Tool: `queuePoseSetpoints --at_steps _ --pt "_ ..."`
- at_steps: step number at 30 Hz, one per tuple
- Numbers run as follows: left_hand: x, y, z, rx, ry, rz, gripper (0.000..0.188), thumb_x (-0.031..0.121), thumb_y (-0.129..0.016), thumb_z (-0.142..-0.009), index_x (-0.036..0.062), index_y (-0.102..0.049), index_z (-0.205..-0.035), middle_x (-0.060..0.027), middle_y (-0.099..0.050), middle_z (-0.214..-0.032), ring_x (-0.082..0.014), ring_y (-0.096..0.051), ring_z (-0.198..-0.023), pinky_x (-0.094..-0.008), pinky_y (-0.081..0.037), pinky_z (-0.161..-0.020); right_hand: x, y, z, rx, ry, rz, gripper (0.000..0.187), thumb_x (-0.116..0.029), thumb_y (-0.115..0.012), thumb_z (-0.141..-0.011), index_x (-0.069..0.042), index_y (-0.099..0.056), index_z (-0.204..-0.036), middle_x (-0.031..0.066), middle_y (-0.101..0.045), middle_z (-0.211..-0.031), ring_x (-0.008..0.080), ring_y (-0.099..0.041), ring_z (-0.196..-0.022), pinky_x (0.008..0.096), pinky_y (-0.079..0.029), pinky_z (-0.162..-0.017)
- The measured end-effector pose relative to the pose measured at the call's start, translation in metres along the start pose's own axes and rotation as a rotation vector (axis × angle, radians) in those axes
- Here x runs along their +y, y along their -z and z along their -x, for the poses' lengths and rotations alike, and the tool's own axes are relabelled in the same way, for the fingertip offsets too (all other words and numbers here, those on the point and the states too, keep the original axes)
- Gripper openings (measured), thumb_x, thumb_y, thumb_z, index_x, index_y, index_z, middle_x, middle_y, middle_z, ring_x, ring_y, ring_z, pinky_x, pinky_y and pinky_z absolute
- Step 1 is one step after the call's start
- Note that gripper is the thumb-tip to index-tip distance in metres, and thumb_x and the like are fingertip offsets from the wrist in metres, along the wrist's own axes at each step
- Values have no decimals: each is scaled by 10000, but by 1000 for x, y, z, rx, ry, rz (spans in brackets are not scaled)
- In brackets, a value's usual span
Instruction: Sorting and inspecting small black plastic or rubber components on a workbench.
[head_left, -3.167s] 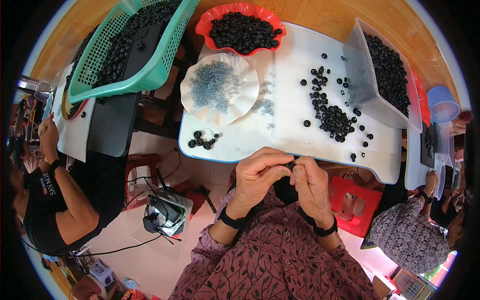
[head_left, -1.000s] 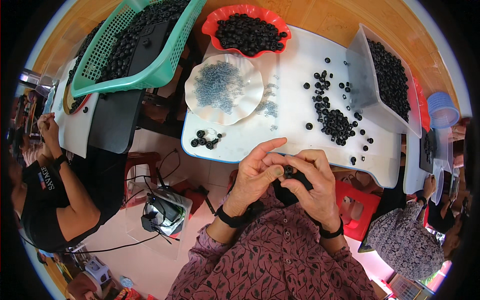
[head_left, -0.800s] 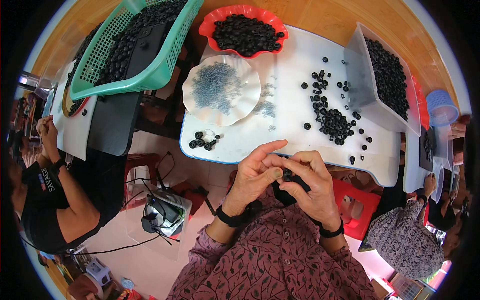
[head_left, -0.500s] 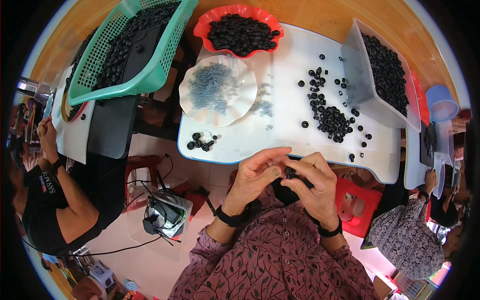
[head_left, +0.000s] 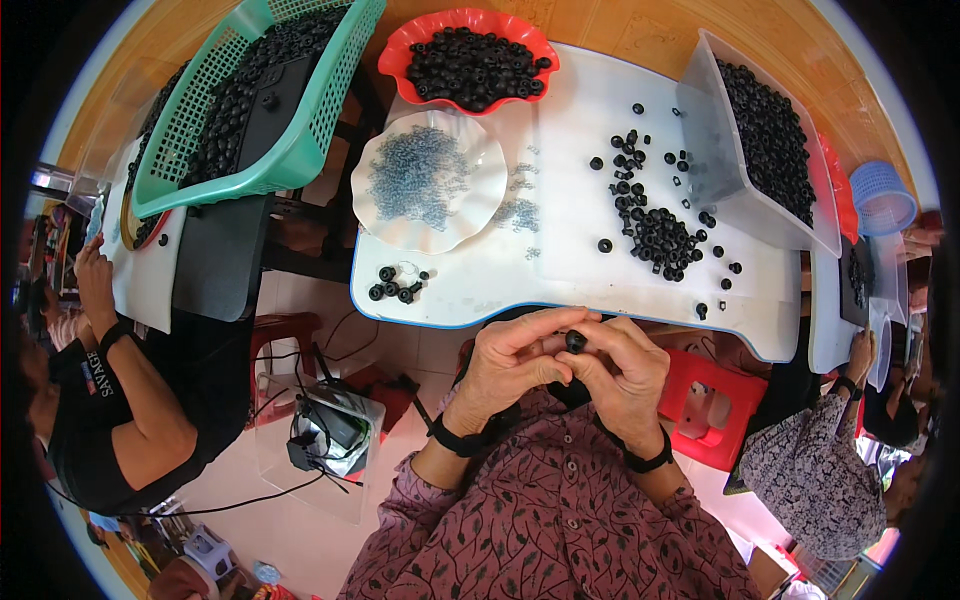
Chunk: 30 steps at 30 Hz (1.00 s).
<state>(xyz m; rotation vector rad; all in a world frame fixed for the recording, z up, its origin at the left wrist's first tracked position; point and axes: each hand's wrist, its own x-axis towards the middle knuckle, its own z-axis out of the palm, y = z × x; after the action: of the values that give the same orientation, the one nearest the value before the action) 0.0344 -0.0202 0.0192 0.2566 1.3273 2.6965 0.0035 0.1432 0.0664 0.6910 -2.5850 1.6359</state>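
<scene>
Just beyond the table's near edge, my two hands meet in front of my chest. My right hand [head_left: 632, 382] pinches a small round black plastic part [head_left: 575, 341] between thumb and fingers. My left hand [head_left: 508, 362] is closed right against it, thumb and fingertips drawn together; what lies in that pinch is hidden. Similar black parts [head_left: 662, 240] lie in a loose pile on the white table [head_left: 450, 285]. A white wavy-rimmed plate [head_left: 480, 215] holds many tiny clear-grey pieces, perhaps springs. A few black parts [head_left: 390, 290] sit at the table's near left corner.
A red scalloped bowl [head_left: 392, 62] of black parts stands at the back, and a clear plastic bin [head_left: 715, 165] at the right. A green basket [head_left: 325, 125] is on the left. Co-workers sit on both sides. A red stool [head_left: 735, 450] stands by my right.
My left fingers and thumb have come together around the black part, which has turned in my right hand. Both hands have shifted slightly nearer me.
</scene>
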Motion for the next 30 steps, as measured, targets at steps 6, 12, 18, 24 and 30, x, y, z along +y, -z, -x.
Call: queuePoseSetpoints --at_steps 6,12,18,24,30 --pt "-10 3 -2 -18 -100 -40 507 -125 -620 -839 -32 -516 -1326 -185 -549 -1322 -207 -572 -1154 -274 -519 -897 3 -2 2 23 61 17 304 -30 -757 -773 -37 -676 -1066 102 -666 -875 171 -652 -686 268 -508 -592" --pt "-6 0 -7 0 -112 17 522 -98 -609 -865 -34 -471 -1364 -199 -510 -1366 -217 -550 -1187 -293 -489 -960 -2 -2 -6 33 37 5 320 1 -738 -784 -47 -672 -1093 90 -651 -864 153 -650 -698 262 -509 -598" --pt "-8 -3 -4 19 -141 71 515 -54 -597 -904 -29 -438 -1393 -168 -508 -1374 -191 -535 -1195 -305 -443 -1005 -1 -3 -8 37 82 23 357 16 -731 -781 -51 -660 -1124 93 -615 -888 160 -636 -701 265 -511 -613" --pt "-6 -5 -2 163 -72 -6 484 -38 -616 -902 -23 -481 -1367 -101 -610 -1230 -121 -579 -1075 -250 -473 -929 0 -7 -11 64 209 153 372 60 -720 -752 -35 -657 -1106 109 -601 -907 229 -646 -742 297 -521 -634" --pt "-13 -1 -3 339 -19 -56 361 -24 -605 -912 -13 -576 -1272 -118 -670 -1125 -132 -632 -995 -258 -526 -862 3 -16 -10 20 155 182 354 35 -728 -749 -41 -661 -1088 111 -595 -889 252 -640 -727 330 -518 -615"
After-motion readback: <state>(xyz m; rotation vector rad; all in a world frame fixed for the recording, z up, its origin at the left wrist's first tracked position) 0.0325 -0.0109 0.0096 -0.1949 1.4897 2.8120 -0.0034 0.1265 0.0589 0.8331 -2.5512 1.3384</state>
